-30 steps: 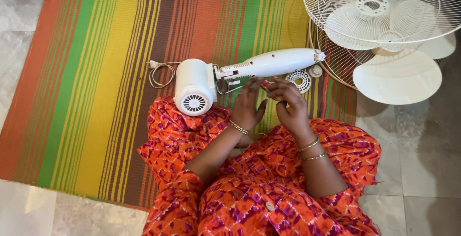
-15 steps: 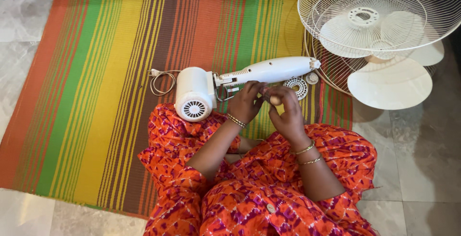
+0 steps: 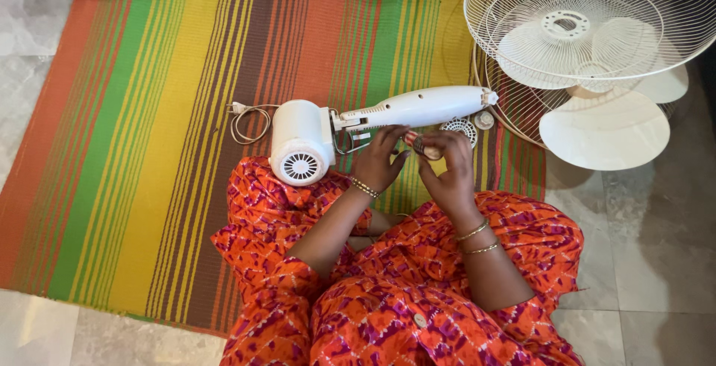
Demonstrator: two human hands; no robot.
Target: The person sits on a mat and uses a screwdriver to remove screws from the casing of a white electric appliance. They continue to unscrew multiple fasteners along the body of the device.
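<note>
White plastic makes up the fan body [image 3: 358,131], lying on its side on the striped mat [image 3: 149,112] just ahead of your knees, motor housing left, neck pointing right. It looks rigid and probably heaviest at the motor end, so take it by the neck. Your left hand [image 3: 380,159] rests its fingertips on the neck, fingers loosely spread. Your right hand [image 3: 446,165] pinches a small tool [image 3: 419,144], mostly hidden by your fingers. A small round cap [image 3: 459,129] lies just beside it. Wire guards [image 3: 589,23] and blades [image 3: 604,127] sit right, partly cut off.
</note>
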